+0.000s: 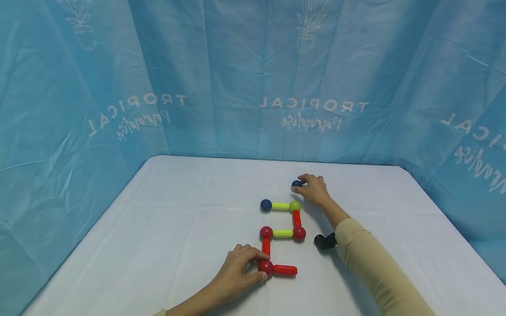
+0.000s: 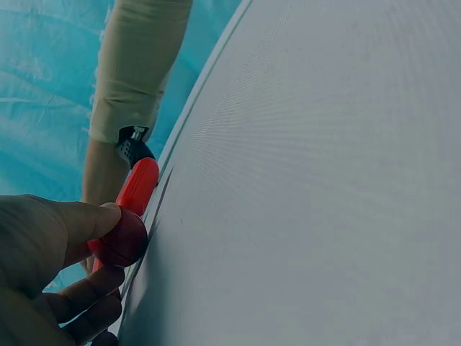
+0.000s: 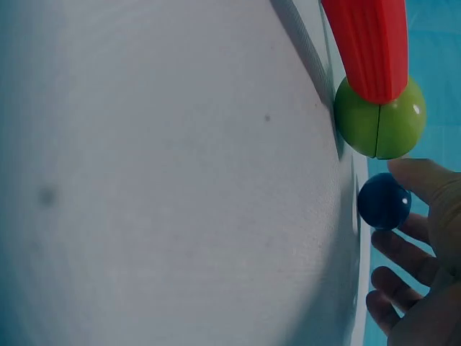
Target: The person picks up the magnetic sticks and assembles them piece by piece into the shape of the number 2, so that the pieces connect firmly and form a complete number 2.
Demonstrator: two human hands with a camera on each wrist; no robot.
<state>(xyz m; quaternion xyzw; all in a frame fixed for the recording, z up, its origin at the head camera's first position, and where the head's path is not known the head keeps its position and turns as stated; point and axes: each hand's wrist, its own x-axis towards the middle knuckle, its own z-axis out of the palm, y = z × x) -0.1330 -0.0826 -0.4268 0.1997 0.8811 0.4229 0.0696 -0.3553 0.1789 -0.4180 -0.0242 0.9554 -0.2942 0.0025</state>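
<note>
A flat zigzag of magnetic sticks and balls lies on the white table. At its near end my left hand (image 1: 237, 271) pinches a red ball (image 2: 124, 239) between thumb and fingers; a red stick (image 1: 285, 270) points right from this ball. Beyond the far end, my right hand (image 1: 315, 190) holds a loose dark blue ball (image 3: 384, 201) between thumb and fingertips. This ball sits just past the green ball (image 1: 294, 206), apart from it. Another dark blue ball (image 1: 266, 205) ends the far row, joined by a yellow-green stick (image 1: 280, 206).
Two more red balls, left (image 1: 266, 232) and right (image 1: 299, 233), form the middle row with a yellow-green stick (image 1: 283, 234) between them. A black wrist device (image 1: 325, 242) juts from the right sleeve. Blue printed curtains (image 1: 237, 79) surround the white table (image 1: 189, 202).
</note>
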